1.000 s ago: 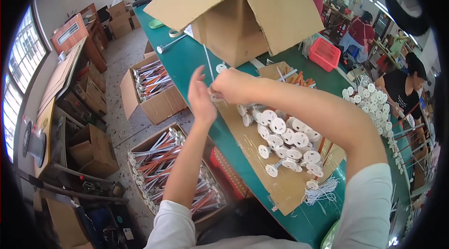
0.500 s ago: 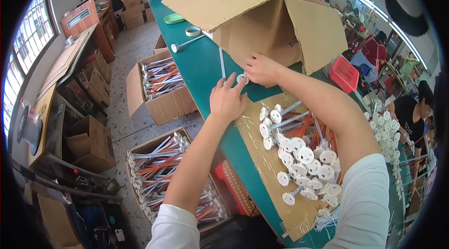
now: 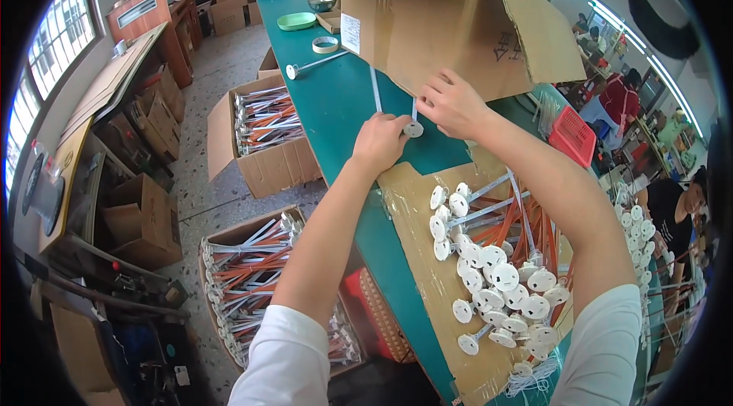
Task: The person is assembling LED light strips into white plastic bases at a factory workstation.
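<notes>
On the green table a short rod with a white disc head point(image 3: 413, 129) lies between my hands. My left hand point(image 3: 379, 145) is closed, its thumb and forefinger at the edge of that disc. A pale grey rod point(image 3: 375, 88) runs up from behind its knuckles; its lower end is hidden. The curled fingers of my right hand point(image 3: 452, 107) pinch beside the disc's stem, just in front of the cardboard box. Under my right forearm, a heap of white disc-headed rods point(image 3: 492, 280) in grey and orange lies on a flat cardboard sheet point(image 3: 412, 211).
The large open cardboard box point(image 3: 427, 32) stands ahead. Tape point(image 3: 325, 45), a green dish point(image 3: 296, 21) and another disc-headed rod point(image 3: 293, 72) lie left of it. Full cartons point(image 3: 279, 165) stand on the floor at left. A red basket point(image 3: 573, 136) and a co-worker point(image 3: 668, 207) are at right.
My left hand's spread fingers have drawn in and curled at the disc. My right hand has lifted slightly away from it, baring its stem. The whole view has shifted a little.
</notes>
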A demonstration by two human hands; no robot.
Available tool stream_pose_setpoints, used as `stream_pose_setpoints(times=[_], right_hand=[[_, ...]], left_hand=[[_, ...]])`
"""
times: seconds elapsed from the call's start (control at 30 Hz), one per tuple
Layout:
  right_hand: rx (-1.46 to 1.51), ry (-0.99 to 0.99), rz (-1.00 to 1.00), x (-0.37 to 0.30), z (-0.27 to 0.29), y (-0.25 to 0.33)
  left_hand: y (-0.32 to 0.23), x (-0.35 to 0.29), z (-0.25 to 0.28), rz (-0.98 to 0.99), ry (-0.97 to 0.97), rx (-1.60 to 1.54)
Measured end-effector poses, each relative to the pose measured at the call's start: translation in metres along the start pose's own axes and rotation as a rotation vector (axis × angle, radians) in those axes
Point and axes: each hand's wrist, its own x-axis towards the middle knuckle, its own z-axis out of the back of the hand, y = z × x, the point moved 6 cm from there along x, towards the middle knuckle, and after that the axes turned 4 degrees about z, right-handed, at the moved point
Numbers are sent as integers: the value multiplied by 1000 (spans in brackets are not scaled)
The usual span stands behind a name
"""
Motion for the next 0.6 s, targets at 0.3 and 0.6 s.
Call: stream_pose_setpoints(times=[0.3, 0.6], right_hand=[[11, 10, -30, -3, 12, -7], [33, 61, -33, -11, 2, -6]], left_hand=[[-23, 4, -12, -17, 84, -60], [-3, -30, 21, 186, -16, -83]])
